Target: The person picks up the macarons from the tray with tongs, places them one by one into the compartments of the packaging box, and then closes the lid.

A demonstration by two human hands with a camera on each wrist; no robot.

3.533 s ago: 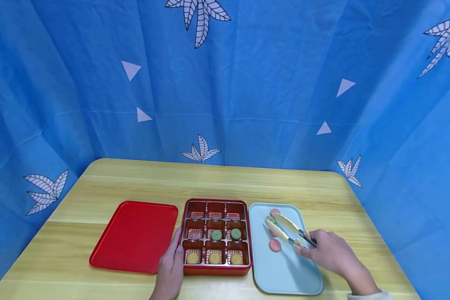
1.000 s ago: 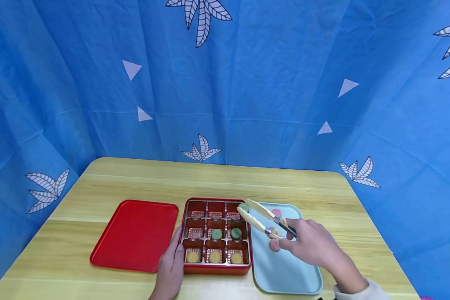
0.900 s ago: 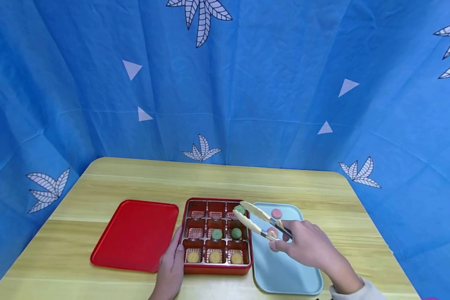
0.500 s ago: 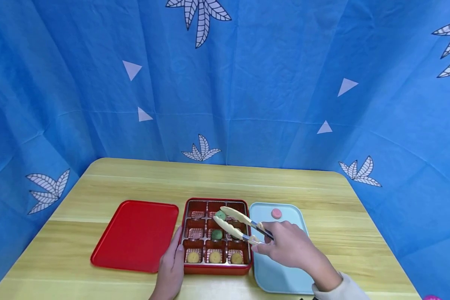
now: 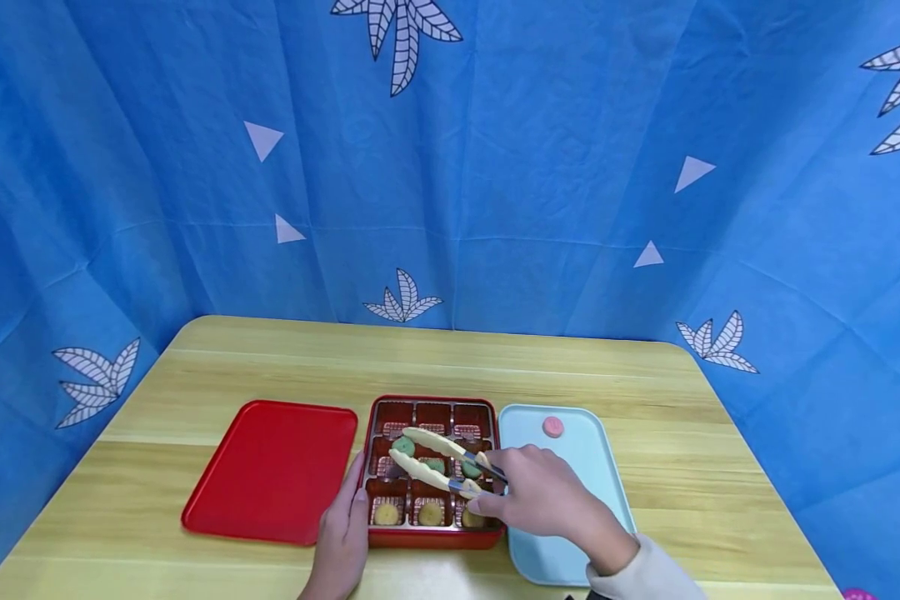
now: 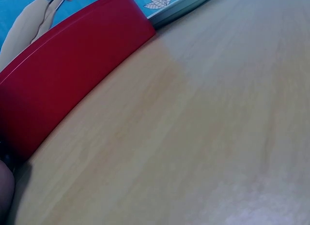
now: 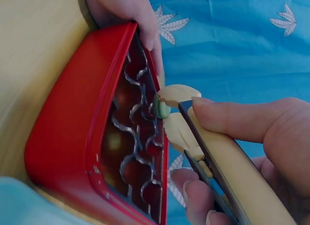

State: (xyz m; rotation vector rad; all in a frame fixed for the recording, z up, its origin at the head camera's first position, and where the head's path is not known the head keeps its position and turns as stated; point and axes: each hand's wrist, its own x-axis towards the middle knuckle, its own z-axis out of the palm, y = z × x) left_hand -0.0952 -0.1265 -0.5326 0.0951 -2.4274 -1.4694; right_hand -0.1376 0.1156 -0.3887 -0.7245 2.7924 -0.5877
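Note:
My right hand [image 5: 536, 492] grips cream-tipped tongs [image 5: 429, 477], whose tips hold a green piece [image 5: 402, 447] over the middle-row left compartment of the red box [image 5: 435, 540]. In the right wrist view the green piece [image 7: 162, 109] sits between the tong tips, at the level of the box's rim. Two more green pieces lie in the middle row, partly behind the tongs, and yellow pieces [image 5: 386, 514] fill the front row. The back row holds nothing. My left hand [image 5: 341, 533] rests along the box's left side, fingers extended, thumb near its front corner.
A light blue tray [image 5: 570, 550] stands right of the box, with a pink piece [image 5: 552, 427] near its back edge; my right hand and forearm cover part of it. A flat red lid [image 5: 270, 475] lies to the left. A blue curtain [image 5: 450, 167] hangs behind the table.
My right hand has carried the green piece in the tongs from the blue tray leftward across the box to the middle-left compartment. The left hand has stayed at the box's side.

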